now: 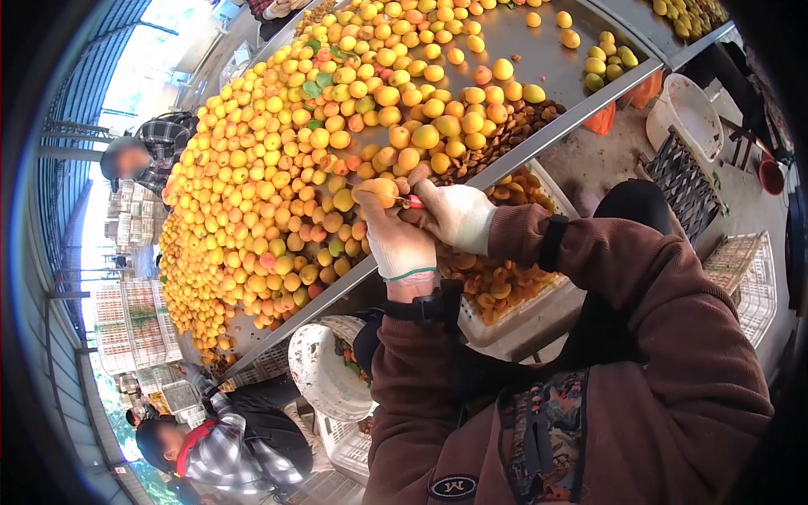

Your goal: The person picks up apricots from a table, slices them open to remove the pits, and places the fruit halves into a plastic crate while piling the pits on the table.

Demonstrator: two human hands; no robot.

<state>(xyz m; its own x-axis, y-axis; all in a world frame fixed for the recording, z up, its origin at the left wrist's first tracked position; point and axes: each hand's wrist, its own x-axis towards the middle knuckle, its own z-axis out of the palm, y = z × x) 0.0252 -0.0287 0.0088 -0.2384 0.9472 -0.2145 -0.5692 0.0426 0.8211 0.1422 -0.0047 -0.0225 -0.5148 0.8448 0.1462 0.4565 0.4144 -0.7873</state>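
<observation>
In my gloved left hand point(397, 240), the fingers are wrapped round an apricot point(383, 192) at the metal table's near edge. My gloved right hand point(459, 215) is closed on a small red-handled knife point(412, 202), whose tip meets the fruit's side. Most of the blade cannot be made out. Beyond both hands, a broad heap of yellow-orange apricots point(269, 160) covers the table point(551, 126). Brown pits point(518, 126) lie along the rim near my right hand. Beneath my wrists stands a crate point(526, 324) of opened apricot pieces point(497, 290).
A white bucket point(311, 370) with scraps stands left of my knees. Two people in checked shirts point(240, 450) point(168, 139) are on the left. At the right are a white tub point(686, 118), a woven dark seat point(686, 172) and a plastic crate point(749, 278).
</observation>
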